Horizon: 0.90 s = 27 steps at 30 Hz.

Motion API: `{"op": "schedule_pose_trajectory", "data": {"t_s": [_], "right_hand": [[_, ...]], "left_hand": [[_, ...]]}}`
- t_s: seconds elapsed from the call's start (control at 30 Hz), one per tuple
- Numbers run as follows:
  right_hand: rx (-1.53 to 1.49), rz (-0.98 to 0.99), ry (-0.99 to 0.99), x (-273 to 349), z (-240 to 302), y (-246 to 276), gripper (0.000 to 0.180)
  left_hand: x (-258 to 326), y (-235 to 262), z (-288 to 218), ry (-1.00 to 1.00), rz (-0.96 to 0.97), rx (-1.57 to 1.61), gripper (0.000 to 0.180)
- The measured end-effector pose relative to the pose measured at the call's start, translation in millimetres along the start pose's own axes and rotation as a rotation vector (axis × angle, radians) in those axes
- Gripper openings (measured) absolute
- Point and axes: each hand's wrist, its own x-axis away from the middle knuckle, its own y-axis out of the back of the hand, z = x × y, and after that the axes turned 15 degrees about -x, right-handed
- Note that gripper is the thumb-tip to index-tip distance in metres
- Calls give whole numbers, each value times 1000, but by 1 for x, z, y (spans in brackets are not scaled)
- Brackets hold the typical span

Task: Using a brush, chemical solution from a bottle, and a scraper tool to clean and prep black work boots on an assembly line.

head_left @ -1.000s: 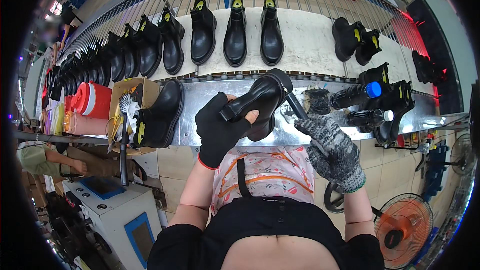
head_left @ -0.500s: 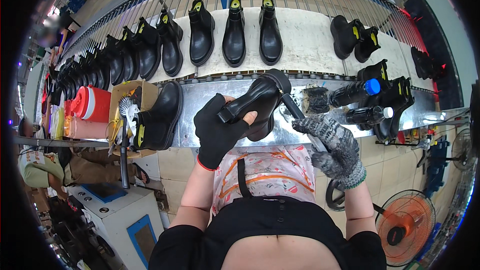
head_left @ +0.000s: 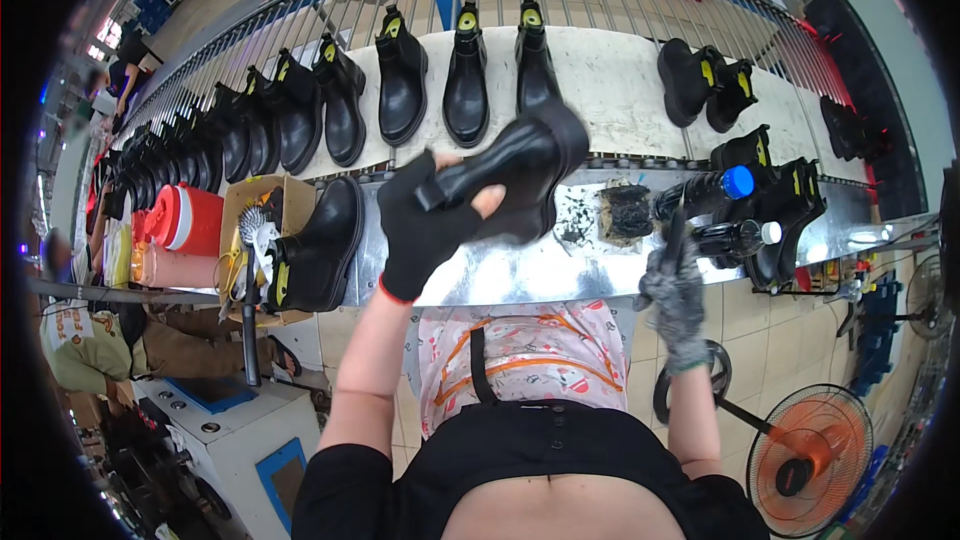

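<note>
A black ankle boot is gripped by my left hand, which wears a black glove with the thumb tip bare. It is held tilted above the metal bench, its toe end up and to the right, slightly blurred. My right hand, in a grey knitted glove, is closed around a slim dark tool that points away from me; motion blurs its tip. Near that tip lie a black-stained pad and two bottles of dark liquid, one with a blue cap, the other with a white cap.
Several black boots stand along the pale conveyor. At the bench's left are another boot, a cardboard box with tools and a red container. An orange fan stands at lower right; a person is at left.
My right hand has drawn the tool away from the boot, rightward toward the pad and bottles. My left hand has shifted slightly left, still holding the boot.
</note>
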Motion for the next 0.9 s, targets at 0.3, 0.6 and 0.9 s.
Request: {"op": "schedule_pose_trajectory", "data": {"t_s": [0.3, 0.6, 0.9], "right_hand": [[714, -189, 163, -27, -167, 121, 27], [760, -232, 142, -8, -146, 77, 28], [646, -162, 171, -4, -141, 89, 29]], "left_hand": [[-182, -135, -79, -1006, 85, -370, 34], [-231, -306, -11, -927, 373, -862, 17], [-276, -268, 33, -778, -96, -243, 52]]}}
